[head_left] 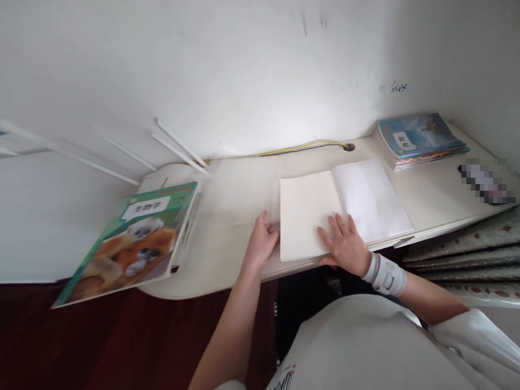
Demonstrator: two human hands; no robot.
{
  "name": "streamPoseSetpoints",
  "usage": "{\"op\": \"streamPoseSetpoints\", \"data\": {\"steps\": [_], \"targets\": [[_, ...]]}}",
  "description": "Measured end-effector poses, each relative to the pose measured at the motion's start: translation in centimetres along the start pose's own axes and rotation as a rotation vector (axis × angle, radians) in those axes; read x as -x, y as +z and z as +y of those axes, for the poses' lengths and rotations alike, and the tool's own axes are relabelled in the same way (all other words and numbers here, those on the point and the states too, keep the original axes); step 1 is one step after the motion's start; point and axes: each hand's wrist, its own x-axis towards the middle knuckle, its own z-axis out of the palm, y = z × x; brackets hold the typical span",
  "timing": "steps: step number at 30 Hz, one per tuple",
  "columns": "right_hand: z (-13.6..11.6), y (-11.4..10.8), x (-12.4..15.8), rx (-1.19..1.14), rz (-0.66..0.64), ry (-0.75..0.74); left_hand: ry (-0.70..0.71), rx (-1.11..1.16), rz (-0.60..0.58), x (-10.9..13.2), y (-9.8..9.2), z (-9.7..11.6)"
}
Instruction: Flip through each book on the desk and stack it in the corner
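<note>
An open book (311, 203) with a plain cream left page and a whitish, glossy right page lies on the desk. My right hand (343, 244) rests on its lower middle, fingers spread across the page, a grey band around the wrist. To the left of the book, a thin see-through sheet (239, 189) is spread over the desktop. My left hand (260, 241) is beside the book's left edge, at the sheet's lower right part. Its thumb and fingers are closed together on what looks like the sheet's edge; some fingers are hidden.
A green textbook (142, 244) with an animal picture tops a pile at left, jutting past the white desk's (190, 276) edge. A stack of books (422, 141) stands at back right, near a pixelated phone-like object (485, 181). Yellow cable (304, 146) runs along the wall.
</note>
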Motion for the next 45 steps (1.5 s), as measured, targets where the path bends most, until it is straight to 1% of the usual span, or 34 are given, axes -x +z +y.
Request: {"op": "streamPoseSetpoints", "data": {"steps": [2,4,5,7,9,11,12,14,16,18,20,21,23,24,26,27,28,29,30,31,32,33,34,35,36,37,38,39,41,43,45], "targets": [[-0.8,0.0,-0.6,-0.058,0.018,0.004,-0.073,0.277,-0.172,0.3,0.3,1.1],[-1.1,-0.5,-1.1,-0.167,0.052,0.009,-0.075,0.509,-0.317,0.6,1.0,2.5],[-1.0,-0.9,-1.2,-0.246,0.085,0.014,-0.05,0.601,-0.354,0.8,1.5,3.4],[-0.6,-1.9,-1.2,-0.454,0.191,0.023,0.014,0.735,-0.398,1.2,2.6,5.5],[-0.1,-2.7,-1.0,-0.688,0.346,0.03,0.076,0.804,-0.446,1.6,3.8,7.6],[0.3,-3.0,-0.4,-0.889,0.506,0.077,0.129,0.821,-0.489,1.9,4.8,9.3],[0.5,-2.9,0.0,-0.969,0.576,0.129,0.15,0.819,-0.505,2.1,5.3,9.8],[0.7,-2.4,0.9,-1.11,0.672,0.291,0.178,0.812,-0.526,2.2,6.0,10.1],[1.1,-1.8,1.8,-1.244,0.738,0.479,0.19,0.813,-0.546,2.3,6.5,9.5],[1.9,-1.4,2.6,-1.362,0.815,0.649,0.198,0.812,-0.557,2.3,6.3,8.4],[3.1,-1.4,3.3,-1.449,0.875,0.783,0.195,0.797,-0.514,2.2,5.2,6.9],[3.8,-1.4,3.7,-1.479,0.886,0.828,0.185,0.777,-0.466,2.1,4.2,6.0],[5.1,-1.5,4.3,-1.528,0.856,0.877,0.151,0.686,-0.334,1.9,1.5,4.0],[5.6,-1.5,4.6,-1.559,0.838,0.901,0.136,0.61,-0.245,1.9,0.0,2.9],[6.0,-1.5,4.9,-1.638,0.827,0.969,0.09,0.34,-0.089,1.9,-2.8,0.8],[6.0,-1.4,4.9,-1.684,0.837,1.007,0.082,0.173,-0.005,2.1,-3.9,0.0],[5.9,-1.4,4.9,-1.726,0.854,1.035,0.102,-0.004,0.102,2.4,-4.6,-0.6],[5.7,-1.4,4.8,-1.757,0.878,1.05,0.149,-0.178,0.214,2.9,-4.8,-0.8],[5.4,-1.4,4.6,-1.772,0.899,1.051,0.223,-0.334,0.318,3.4,-4.5,-0.8],[5.1,-1.4,4.5,-1.781,0.912,1.046,0.315,-0.465,0.39,3.9,-3.7,-0.6],[4.8,-1.4,4.3,-1.785,0.92,1.043,0.416,-0.569,0.418,4.5,-2.4,-0.2],[4.6,-1.4,4.2,-1.785,0.926,1.041,0.506,-0.636,0.369,4.9,-0.8,0.3],[4.4,-1.3,4.0,-1.785,0.935,1.042,0.584,-0.682,0.247,5.3,1.1,0.8],[4.3,-1.3,4.0,-1.785,0.948,1.045,0.641,-0.735,0.095,5.4,3.1,1.2],[4.3,-1.2,3.9,-1.783,0.966,1.049,0.661,-0.793,-0.038,5.4,5.0,1.6],[4.4,-1.0,3.9,-1.776,0.986,1.054,0.641,-0.856,-0.135,5.2,6.6,1.9],[4.6,-0.9,3.9,-1.762,1.006,1.064,0.602,-0.924,-0.201,4.9,8.1,2.0],[4.9,-0.8,3.8,-1.744,1.023,1.077,0.566,-0.98,-0.232,4.4,9.1,2.2],[5.7,-0.6,3.5,-1.705,1.053,1.111,0.518,-1.057,-0.263,3.4,10.3,2.3],[6.6,-0.5,2.9,-1.675,1.094,1.131,0.517,-1.083,-0.29,2.2,10.7,2.4],[7.2,-0.4,2.2,-1.661,1.123,1.12,0.525,-1.086,-0.316,1.2,10.6,2.6]]}}
